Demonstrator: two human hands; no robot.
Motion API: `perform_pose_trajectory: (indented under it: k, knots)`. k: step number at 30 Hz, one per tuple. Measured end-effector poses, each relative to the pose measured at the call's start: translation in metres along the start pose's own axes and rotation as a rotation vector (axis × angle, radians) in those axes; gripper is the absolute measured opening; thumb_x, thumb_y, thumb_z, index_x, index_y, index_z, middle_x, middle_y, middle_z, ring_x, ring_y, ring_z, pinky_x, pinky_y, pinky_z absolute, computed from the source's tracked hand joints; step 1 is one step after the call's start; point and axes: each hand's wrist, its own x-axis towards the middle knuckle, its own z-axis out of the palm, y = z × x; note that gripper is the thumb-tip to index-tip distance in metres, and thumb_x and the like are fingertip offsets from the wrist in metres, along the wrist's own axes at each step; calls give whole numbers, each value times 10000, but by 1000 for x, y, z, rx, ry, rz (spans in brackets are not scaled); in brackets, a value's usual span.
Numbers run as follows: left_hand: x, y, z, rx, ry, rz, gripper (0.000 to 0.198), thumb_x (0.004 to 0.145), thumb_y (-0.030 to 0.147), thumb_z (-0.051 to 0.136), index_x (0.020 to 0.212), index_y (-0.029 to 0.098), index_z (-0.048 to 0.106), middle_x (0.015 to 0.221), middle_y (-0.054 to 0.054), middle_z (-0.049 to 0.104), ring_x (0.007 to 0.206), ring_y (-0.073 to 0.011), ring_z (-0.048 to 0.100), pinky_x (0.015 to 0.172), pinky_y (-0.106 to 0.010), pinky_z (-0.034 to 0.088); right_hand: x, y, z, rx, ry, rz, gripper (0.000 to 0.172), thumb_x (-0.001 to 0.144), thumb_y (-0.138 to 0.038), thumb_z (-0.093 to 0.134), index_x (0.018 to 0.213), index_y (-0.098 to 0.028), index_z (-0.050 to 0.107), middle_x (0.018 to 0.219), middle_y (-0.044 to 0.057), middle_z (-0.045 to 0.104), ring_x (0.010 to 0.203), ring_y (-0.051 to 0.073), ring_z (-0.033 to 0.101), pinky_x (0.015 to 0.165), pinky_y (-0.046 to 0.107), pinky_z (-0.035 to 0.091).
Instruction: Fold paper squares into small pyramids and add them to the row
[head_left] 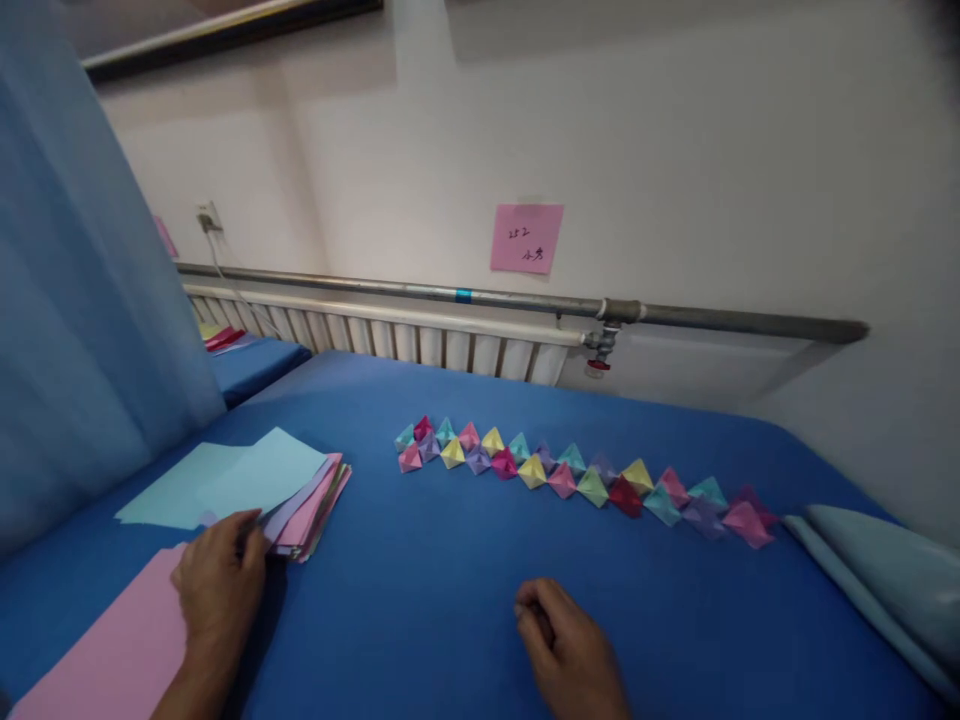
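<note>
My left hand [221,575] is closed at the near edge of a light blue sheet of paper [262,472], its fingertips partly hidden. This sheet lies slanted over a stack of coloured paper [319,515] in pink, lilac and other shades, and overlaps another light blue sheet [169,490] to the left. Beneath and beside my left wrist is a pink sheet [112,640]. My right hand [570,645] rests over the blue surface with its fingers curled together and nothing visible in them.
Two rows of small folded paper pieces [532,472] in many colours run across the blue bed-like surface [420,590]. A folded pale item [885,570] lies at the right edge. Behind stand a radiator [450,350], a pipe [525,300] and a valve [600,350]. A blue curtain [90,300] hangs left.
</note>
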Motion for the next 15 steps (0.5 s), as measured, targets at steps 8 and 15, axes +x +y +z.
perform_pose_trajectory:
  k: [8, 15]
  knots:
    - [-1, -1, 1, -95, 36, 65, 244, 841, 272, 404, 889, 189, 629, 904, -70, 673, 905, -257, 586, 861, -440, 414, 4, 5, 0, 69, -29, 7, 190, 830, -345, 435, 703, -253, 544, 609, -17, 593, 505, 139, 531, 505, 218, 435]
    - [-25, 24, -19, -253, 144, 204, 235, 895, 277, 362, 908, 186, 578, 925, -80, 652, 937, -253, 603, 888, -443, 442, 3, -2, -7, 114, 8, -18, 167, 787, -325, 439, 678, -241, 534, 592, -24, 579, 510, 138, 533, 497, 223, 420]
